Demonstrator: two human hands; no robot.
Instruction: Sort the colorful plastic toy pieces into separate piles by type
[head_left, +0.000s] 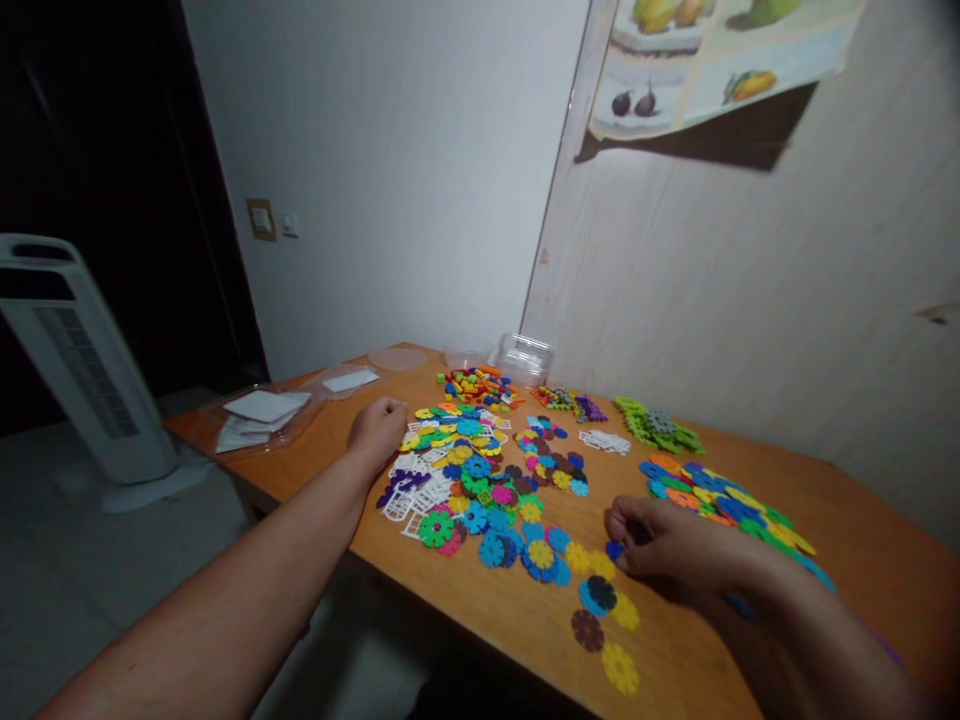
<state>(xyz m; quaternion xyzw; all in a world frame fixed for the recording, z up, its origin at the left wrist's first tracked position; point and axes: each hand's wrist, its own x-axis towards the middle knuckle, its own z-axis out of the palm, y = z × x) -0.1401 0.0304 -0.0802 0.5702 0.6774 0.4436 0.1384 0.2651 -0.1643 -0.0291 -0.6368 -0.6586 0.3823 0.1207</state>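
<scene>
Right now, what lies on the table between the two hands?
In the head view, flower-shaped discs lie scattered between the left hand and the right hand, with white pieces nearer the left.

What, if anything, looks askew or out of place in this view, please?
The fruit poster looks odd: its lower edge slants and seems to lift off the wall, casting a dark shadow. On the table, the loose discs lie scattered, nothing clearly odd.

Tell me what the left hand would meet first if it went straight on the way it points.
The left hand would probably first meet the heap of yellow, green and blue flower-shaped plastic discs just ahead, though its height over them is hard to judge.
</scene>
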